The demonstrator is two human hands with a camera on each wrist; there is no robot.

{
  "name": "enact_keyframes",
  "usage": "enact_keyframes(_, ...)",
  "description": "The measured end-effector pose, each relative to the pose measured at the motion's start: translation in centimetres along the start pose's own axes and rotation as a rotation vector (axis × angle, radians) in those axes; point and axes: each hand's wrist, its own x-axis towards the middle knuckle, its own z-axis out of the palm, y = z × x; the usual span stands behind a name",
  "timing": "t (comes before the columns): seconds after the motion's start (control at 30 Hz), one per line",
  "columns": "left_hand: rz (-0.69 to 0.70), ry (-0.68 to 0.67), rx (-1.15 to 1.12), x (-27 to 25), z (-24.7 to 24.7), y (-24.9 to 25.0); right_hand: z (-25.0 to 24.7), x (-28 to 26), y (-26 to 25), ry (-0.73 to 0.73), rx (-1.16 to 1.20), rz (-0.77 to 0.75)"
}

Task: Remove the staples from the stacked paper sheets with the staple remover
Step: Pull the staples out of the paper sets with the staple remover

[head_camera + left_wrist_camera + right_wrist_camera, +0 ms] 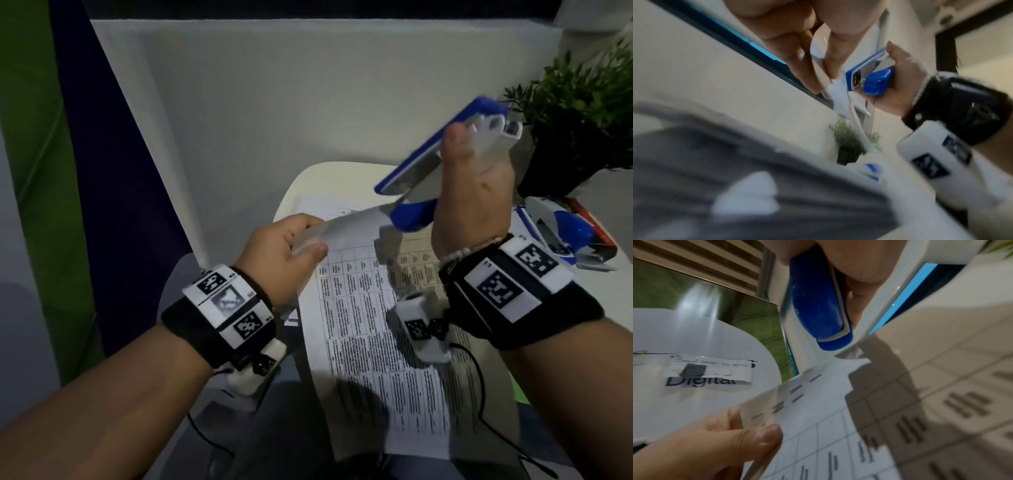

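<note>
Right grip point(479, 198) holds staple remover point(412, 214) above sheets point(359, 308).

wristbands point(186, 330): black | tags point(239, 325): white, black-coded | bead bracelet point(457, 254): right wrist

1. The paper sheets point(376, 342) are laid on the counter point(308, 181).
2. Their far left corner is pinched and lifted off the counter by the left hand point(277, 253), at the left of the stack.
3. The staple remover point(442, 154) is held by the right hand point(479, 205) above the far end of the sheets, right of the lifted corner.
4. A stapler point(561, 233) is set just right of the sheets, with a potted plant point(582, 130) behind it.
</note>
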Motion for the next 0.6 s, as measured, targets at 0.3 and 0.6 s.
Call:
enact_keyframes(0.3, 0.034, 0.010, -0.153, -0.8, 0.2, 1.4, 1.6, 0.5, -1.0, -0.213, -0.147, -0.098)
enact_keyframes(0.6, 0.057, 0.061, -0.128, -1.0, 0.4, 2.3, 2.6, 0.2, -0.9, -0.313, -0.254, -0.085)
